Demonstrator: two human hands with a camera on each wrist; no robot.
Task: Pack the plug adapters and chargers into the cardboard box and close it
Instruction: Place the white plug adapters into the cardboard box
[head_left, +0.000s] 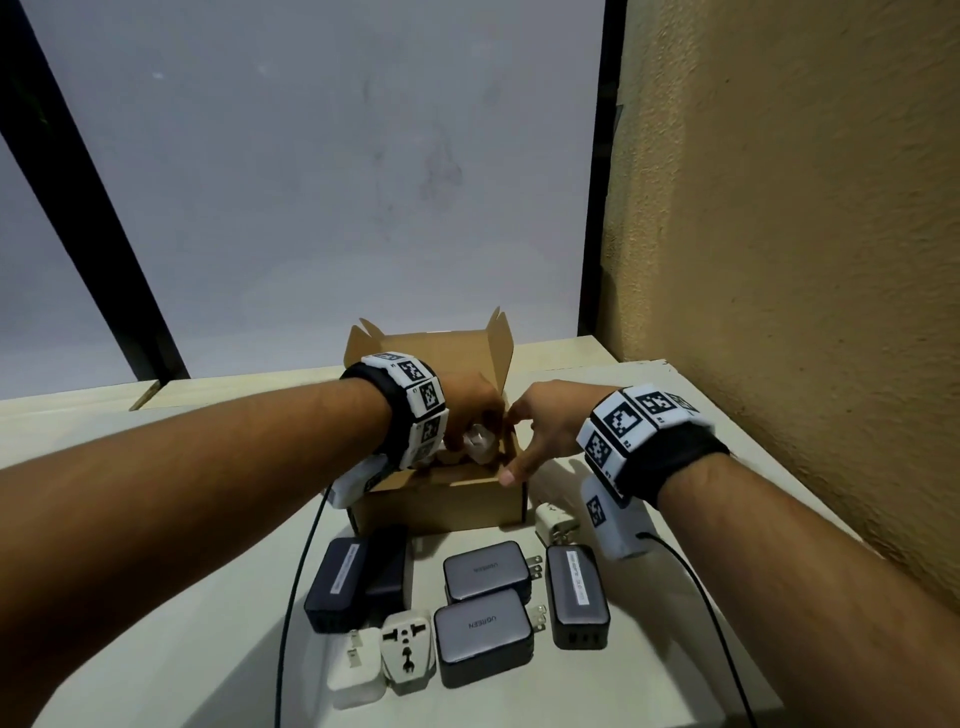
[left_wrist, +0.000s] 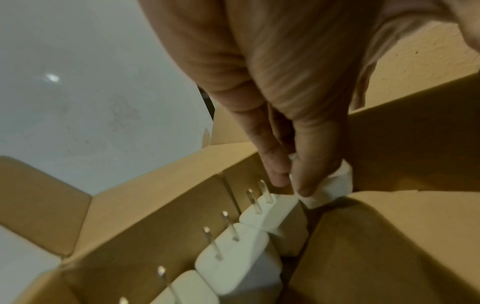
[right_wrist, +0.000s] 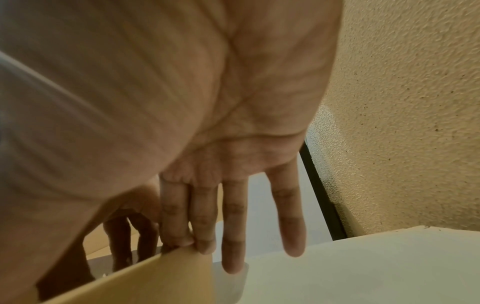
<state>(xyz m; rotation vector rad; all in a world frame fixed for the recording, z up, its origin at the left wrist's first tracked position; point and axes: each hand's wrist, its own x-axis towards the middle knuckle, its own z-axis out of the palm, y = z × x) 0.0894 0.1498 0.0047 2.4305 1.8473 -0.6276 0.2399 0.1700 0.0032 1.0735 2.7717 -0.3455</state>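
Observation:
The open cardboard box (head_left: 441, 501) stands mid-table with its flaps up. My left hand (head_left: 472, 423) reaches into it and pinches a small white charger (left_wrist: 330, 189) between thumb and fingers, low against the far inner wall. Beside it, white chargers (left_wrist: 233, 257) stand in a row inside the box (left_wrist: 161, 185), prongs up. My right hand (head_left: 519, 441) rests on the box's right front corner, fingers (right_wrist: 202, 226) straight against its wall (right_wrist: 168, 271), holding nothing. In front of the box lie several dark grey chargers (head_left: 483, 639), white chargers (head_left: 556, 522) and a white travel adapter (head_left: 408, 649).
A textured yellow wall (head_left: 779, 260) runs close along the table's right side. A window (head_left: 311, 182) with a black frame is behind the box. Black cables (head_left: 296, 597) hang from both wrist units across the pale table (head_left: 208, 597).

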